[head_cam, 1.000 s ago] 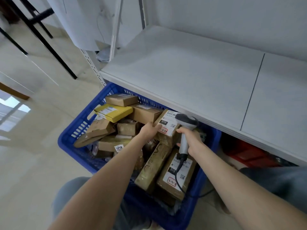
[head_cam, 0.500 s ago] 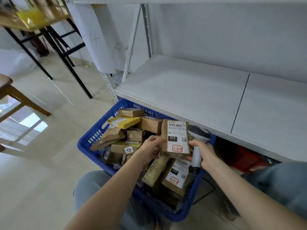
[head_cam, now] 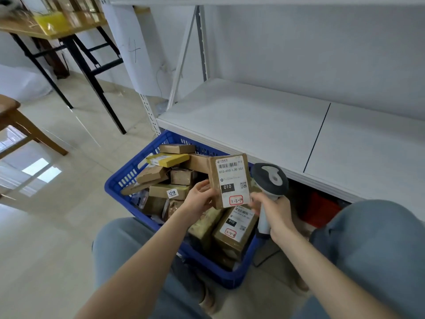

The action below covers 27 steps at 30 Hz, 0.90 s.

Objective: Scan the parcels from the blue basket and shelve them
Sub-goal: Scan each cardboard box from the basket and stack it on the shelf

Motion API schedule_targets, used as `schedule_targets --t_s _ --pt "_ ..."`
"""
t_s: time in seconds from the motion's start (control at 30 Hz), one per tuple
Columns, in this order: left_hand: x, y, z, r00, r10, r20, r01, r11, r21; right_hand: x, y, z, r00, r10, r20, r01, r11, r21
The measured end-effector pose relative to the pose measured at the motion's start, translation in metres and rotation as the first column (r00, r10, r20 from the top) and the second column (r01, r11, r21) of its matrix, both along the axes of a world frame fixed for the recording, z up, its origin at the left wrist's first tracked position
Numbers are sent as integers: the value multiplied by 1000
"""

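A blue basket (head_cam: pixel 119 180) full of several brown parcels sits on the floor between my knees, partly under the white shelf (head_cam: pixel 248 120). My left hand (head_cam: pixel 199 198) holds a brown parcel (head_cam: pixel 230 179) upright above the basket, its white label facing me with a barcode, "010" and a red-framed handwritten code. My right hand (head_cam: pixel 274 214) grips the handle of a grey and white barcode scanner (head_cam: pixel 270 178) just right of the parcel, and its fingertips touch the parcel's lower right corner. The scanner's cable hangs down by the basket.
A yellow box (head_cam: pixel 166 159) and a parcel tagged "1218" (head_cam: pixel 171 192) lie in the basket. A red crate (head_cam: pixel 319 208) sits under the shelf at right. A black-legged table (head_cam: pixel 76 54) and a wooden stool (head_cam: pixel 20 125) stand on the tiled floor at left.
My left hand has lifted the labelled parcel out of the basket and turned it upright facing me. The scanner has come up beside it. My view has tilted upward toward the shelf.
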State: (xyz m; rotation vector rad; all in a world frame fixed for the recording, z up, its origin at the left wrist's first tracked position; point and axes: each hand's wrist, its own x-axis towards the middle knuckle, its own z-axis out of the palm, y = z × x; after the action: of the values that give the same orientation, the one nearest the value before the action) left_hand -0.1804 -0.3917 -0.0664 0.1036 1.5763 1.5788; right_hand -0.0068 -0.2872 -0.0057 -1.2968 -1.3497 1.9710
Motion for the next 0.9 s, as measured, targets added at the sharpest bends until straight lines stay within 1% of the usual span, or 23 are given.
schedule_targets --t_s 0.13,0.33,0.9 --pt "7 -2 -6 999 -42 -31 42 999 -13 8 -25 1 998 65 21 -65 998 8" --pt "9 2 -15 997 -68 -47 67 997 -33 14 -49 2 996 77 45 -78 997 19" --pt "11 8 -21 997 -55 -46 52 996 -66 20 -49 13 984 140 110 -150 985 89"
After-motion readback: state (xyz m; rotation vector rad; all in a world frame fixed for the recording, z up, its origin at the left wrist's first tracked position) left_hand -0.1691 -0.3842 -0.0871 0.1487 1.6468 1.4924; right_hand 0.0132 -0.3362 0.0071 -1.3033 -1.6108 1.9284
